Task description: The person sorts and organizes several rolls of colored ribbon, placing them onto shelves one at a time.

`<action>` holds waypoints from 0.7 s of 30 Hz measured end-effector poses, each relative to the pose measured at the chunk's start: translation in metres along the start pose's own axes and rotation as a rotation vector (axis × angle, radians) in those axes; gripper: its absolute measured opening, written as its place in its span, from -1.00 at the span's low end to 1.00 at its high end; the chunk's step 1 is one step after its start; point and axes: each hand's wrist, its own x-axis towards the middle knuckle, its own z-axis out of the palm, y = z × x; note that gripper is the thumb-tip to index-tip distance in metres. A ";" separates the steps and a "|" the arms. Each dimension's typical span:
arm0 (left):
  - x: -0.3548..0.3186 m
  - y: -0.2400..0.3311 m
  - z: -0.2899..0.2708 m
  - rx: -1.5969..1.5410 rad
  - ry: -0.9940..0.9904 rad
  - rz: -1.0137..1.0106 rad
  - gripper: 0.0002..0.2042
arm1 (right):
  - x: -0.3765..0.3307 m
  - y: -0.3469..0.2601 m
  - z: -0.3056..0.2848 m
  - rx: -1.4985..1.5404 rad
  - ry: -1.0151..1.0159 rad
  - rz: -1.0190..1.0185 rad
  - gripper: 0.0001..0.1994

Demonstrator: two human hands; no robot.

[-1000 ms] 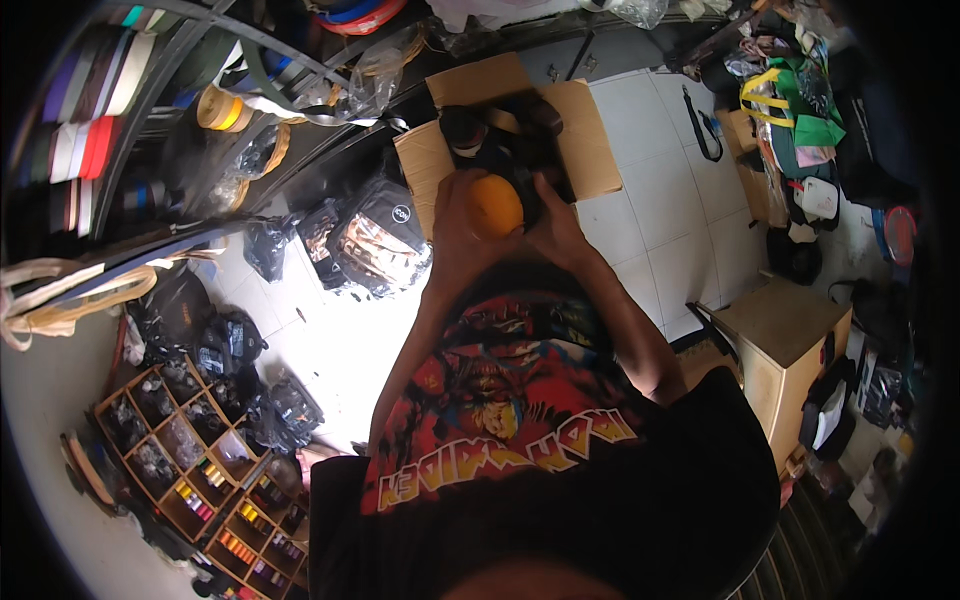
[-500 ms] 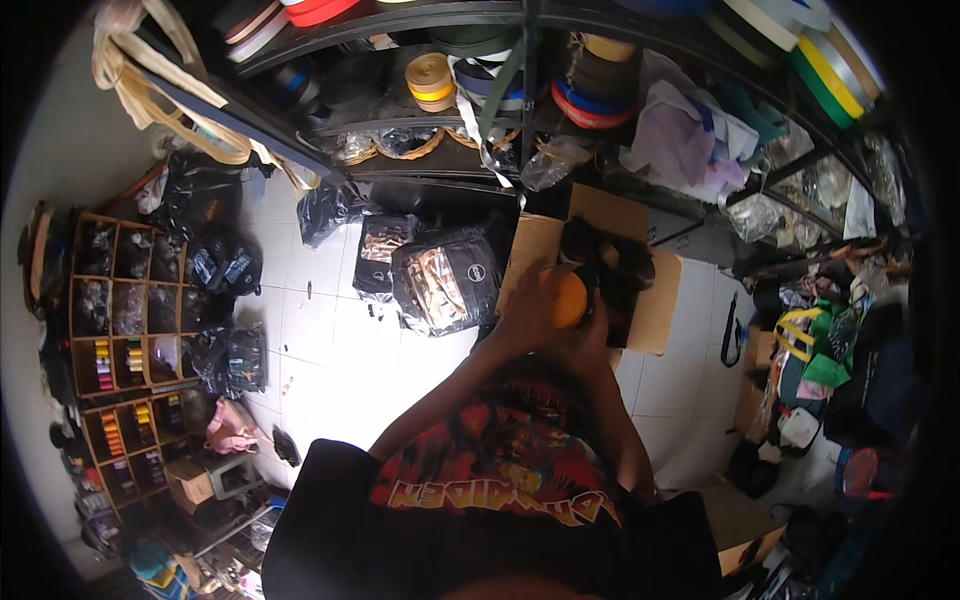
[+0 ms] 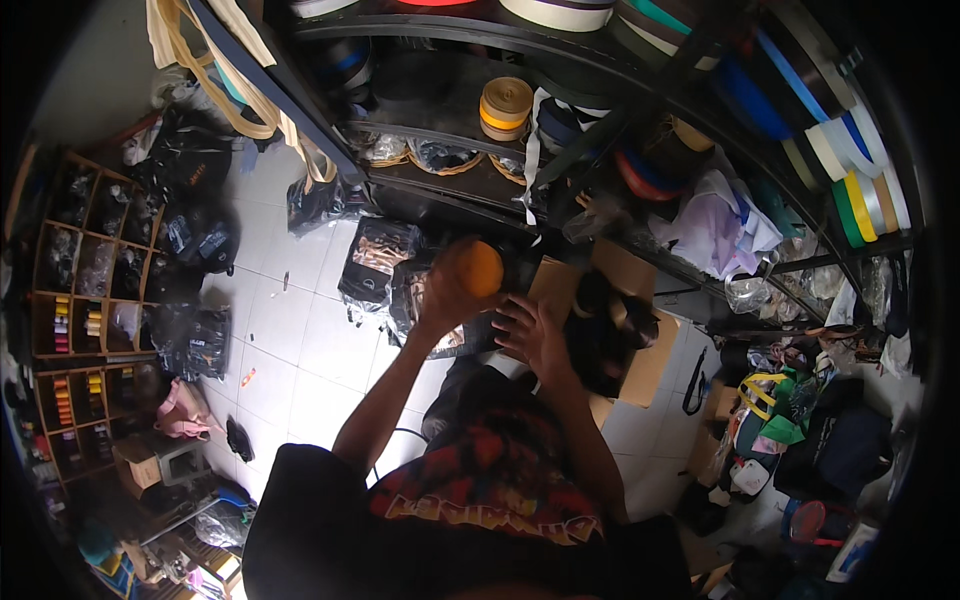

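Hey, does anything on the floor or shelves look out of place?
Yes: a black strap lies loose on the floor, right of the cardboard box, and a white strap dangles over the shelf edge, not coiled.

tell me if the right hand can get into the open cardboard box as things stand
Probably yes: the right hand looks empty and sits near the left flap of the cardboard box, whose top stands open. The left hand holds the orange round item clear of the opening.

Around me it's dim, yet the white floor tiles shine brightly. Shadow darkens the black shelf; the orange object shows dully in the shade. The shirt print looks soft, and toward the dark rim straight edges bow.
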 end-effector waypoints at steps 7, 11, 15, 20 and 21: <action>0.142 -0.045 -0.067 0.335 0.114 0.343 -0.10 | -0.005 0.031 -0.011 -0.164 0.264 0.107 -0.42; 0.221 -0.075 -0.062 0.338 0.043 0.529 -0.15 | -0.011 0.046 -0.016 -0.159 0.310 0.075 -0.47; 0.254 -0.083 -0.053 0.414 -0.021 0.507 -0.15 | -0.012 0.055 -0.017 -0.153 0.396 0.042 -0.50; 0.262 -0.087 -0.042 0.436 0.019 0.531 -0.16 | -0.006 0.057 -0.016 -0.110 0.420 0.023 -0.52; 0.265 -0.088 -0.040 0.422 0.003 0.539 -0.16 | -0.006 0.056 -0.015 -0.101 0.414 0.028 -0.52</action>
